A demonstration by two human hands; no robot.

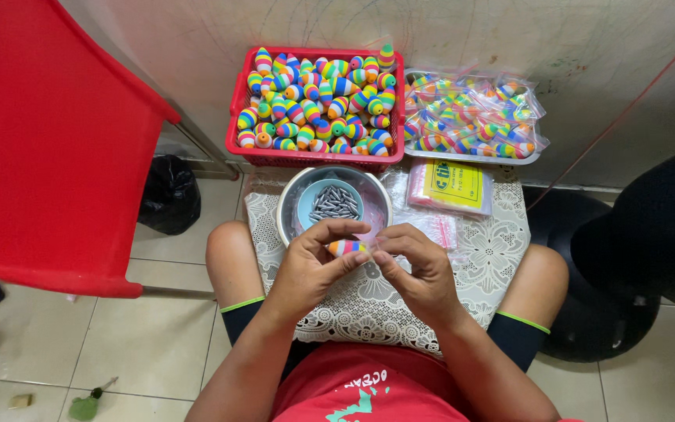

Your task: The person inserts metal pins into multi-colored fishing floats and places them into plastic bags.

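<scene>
Head view, striped float [347,248] lying crosswise, hands [312,270] pinching

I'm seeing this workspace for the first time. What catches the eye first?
The red basket heaped with rainbow-striped floats against the wall stands out most, with a tray of bagged floats to its right. At centre, the left hand and right hand hold one striped float between them over a lace cloth on the lap. Just beyond them a bowl holds small grey metal pieces.

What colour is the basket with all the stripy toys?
The basket is red, seen in the head view.
</scene>
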